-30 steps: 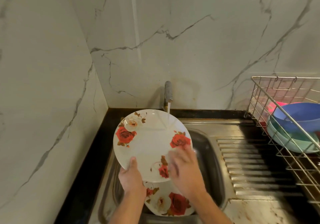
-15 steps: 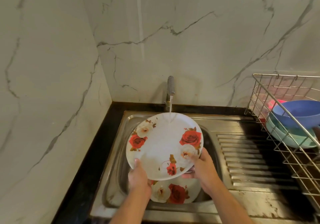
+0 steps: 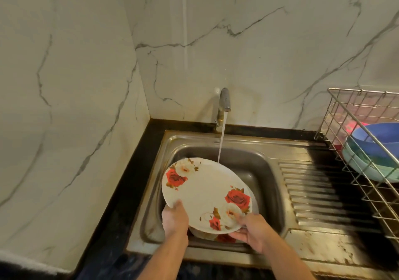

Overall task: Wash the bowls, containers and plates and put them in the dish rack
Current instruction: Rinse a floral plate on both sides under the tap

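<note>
- Left hand [image 3: 174, 219] and right hand [image 3: 252, 229] each grip the rose plate [image 3: 205, 195].
- Beneath them: steel sink [image 3: 267, 171]; marble wall [image 3: 259, 42] beyond; dish rack [image 3: 367, 150] well right.

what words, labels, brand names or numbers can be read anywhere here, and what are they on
None: no readable text shows in this view.
Rose plate: only a flower print, no lettering.
Tap: no brand mark can be made out.
Blue bowl in the dish rack: plain, no label visible.
Sink and marble wall: stains and veins only.
</note>
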